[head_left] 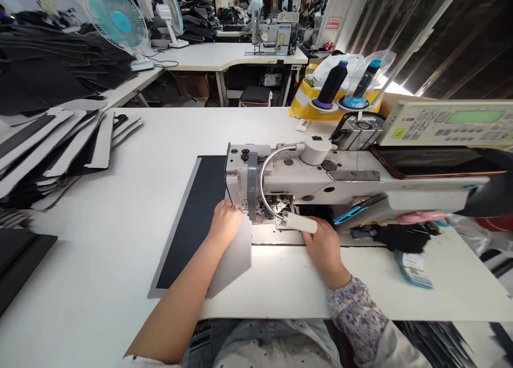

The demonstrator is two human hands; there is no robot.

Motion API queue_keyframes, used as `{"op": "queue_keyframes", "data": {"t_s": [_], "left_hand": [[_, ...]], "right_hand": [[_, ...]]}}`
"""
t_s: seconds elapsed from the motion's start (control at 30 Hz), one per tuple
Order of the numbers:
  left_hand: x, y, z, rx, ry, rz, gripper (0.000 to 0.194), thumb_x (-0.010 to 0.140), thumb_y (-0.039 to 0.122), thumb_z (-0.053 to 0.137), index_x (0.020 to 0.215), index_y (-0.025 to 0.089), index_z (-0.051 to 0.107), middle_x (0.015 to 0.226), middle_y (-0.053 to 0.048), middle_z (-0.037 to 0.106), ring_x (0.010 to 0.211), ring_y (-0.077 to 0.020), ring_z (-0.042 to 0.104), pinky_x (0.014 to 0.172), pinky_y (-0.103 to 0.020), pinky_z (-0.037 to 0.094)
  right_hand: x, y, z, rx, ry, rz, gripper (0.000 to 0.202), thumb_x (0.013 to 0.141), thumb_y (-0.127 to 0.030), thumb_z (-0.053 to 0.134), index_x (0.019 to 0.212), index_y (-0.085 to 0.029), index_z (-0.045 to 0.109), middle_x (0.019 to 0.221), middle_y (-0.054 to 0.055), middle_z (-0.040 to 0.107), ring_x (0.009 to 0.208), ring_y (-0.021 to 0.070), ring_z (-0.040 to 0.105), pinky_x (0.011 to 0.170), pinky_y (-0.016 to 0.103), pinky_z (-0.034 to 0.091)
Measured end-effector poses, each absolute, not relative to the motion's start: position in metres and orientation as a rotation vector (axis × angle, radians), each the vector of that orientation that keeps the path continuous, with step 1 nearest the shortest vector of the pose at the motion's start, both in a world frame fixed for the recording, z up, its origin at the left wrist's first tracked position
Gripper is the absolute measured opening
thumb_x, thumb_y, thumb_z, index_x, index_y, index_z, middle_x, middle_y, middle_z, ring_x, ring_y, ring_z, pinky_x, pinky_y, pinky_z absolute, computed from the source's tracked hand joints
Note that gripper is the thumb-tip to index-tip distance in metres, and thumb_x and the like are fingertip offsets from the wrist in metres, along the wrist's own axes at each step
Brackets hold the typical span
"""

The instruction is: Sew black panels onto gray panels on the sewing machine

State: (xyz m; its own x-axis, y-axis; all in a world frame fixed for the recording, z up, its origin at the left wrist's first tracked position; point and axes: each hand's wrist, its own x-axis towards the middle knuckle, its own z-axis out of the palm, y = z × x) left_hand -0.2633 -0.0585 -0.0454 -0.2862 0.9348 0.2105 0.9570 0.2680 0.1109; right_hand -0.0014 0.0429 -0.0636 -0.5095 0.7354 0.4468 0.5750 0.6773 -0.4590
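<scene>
A sewing machine stands on the white table, its head over a flat panel of dark and light grey fabric. My left hand rests on this panel just left of the needle area. Its fingers are curled together at the fabric, with the tips partly hidden by the machine head. On the right, my right hand lies low by the machine bed, beside the small white lamp on a bendy metal neck. The lamp and the machine arm hide most of that hand's fingertips.
Stacked cut pieces lie on the left, and a dark folded piece sits nearer. Thread cones and a control panel stand behind the machine. A phone rests on its arm. A blue-handled tool lies underneath.
</scene>
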Motion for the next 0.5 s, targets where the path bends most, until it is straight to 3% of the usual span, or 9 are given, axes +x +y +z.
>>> {"op": "queue_keyframes", "data": {"t_s": [0.1,0.2,0.33,0.5], "left_hand": [[-0.243,-0.084,-0.034,-1.885,-2.398,-0.503,0.021,0.09,0.02,0.044,0.097,0.02,0.064,0.1,-0.009,0.063,0.098,-0.0247,0.057,0.088,-0.039,0.043],[-0.218,-0.108,-0.026,-2.025,-2.322,-0.621,0.025,0.089,0.029,0.053,0.113,0.023,0.059,0.113,-0.007,0.061,0.107,-0.0235,0.054,0.094,-0.04,0.041],[-0.206,-0.118,-0.02,-2.03,-2.257,-0.628,0.009,0.089,0.022,0.053,0.087,0.021,0.062,0.091,-0.005,0.064,0.094,-0.021,0.056,0.091,-0.039,0.042],[-0.218,-0.114,-0.02,-1.967,-2.105,-0.553,0.022,0.093,0.019,0.045,0.078,0.021,0.062,0.085,-0.003,0.065,0.091,-0.0189,0.056,0.098,-0.039,0.038]], "right_hand": [[-0.017,0.021,-0.059,-1.009,-2.173,0.663,0.023,0.09,-0.032,0.049,0.089,-0.022,0.069,0.086,0.008,0.07,0.075,0.0225,0.065,0.071,0.034,0.052],[-0.046,-0.004,-0.056,-0.803,-2.09,1.141,0.017,0.086,-0.032,0.054,0.091,-0.023,0.067,0.09,0.006,0.07,0.077,0.0194,0.066,0.07,0.031,0.055],[-0.081,-0.02,-0.058,-0.682,-1.921,1.418,0.016,0.08,-0.028,0.058,0.094,-0.021,0.06,0.088,0.004,0.067,0.075,0.0166,0.064,0.068,0.03,0.056],[-0.091,-0.009,-0.067,-0.655,-1.899,1.527,0.026,0.082,-0.029,0.059,0.105,-0.02,0.053,0.083,0.003,0.065,0.07,0.0153,0.064,0.063,0.029,0.056]]}}
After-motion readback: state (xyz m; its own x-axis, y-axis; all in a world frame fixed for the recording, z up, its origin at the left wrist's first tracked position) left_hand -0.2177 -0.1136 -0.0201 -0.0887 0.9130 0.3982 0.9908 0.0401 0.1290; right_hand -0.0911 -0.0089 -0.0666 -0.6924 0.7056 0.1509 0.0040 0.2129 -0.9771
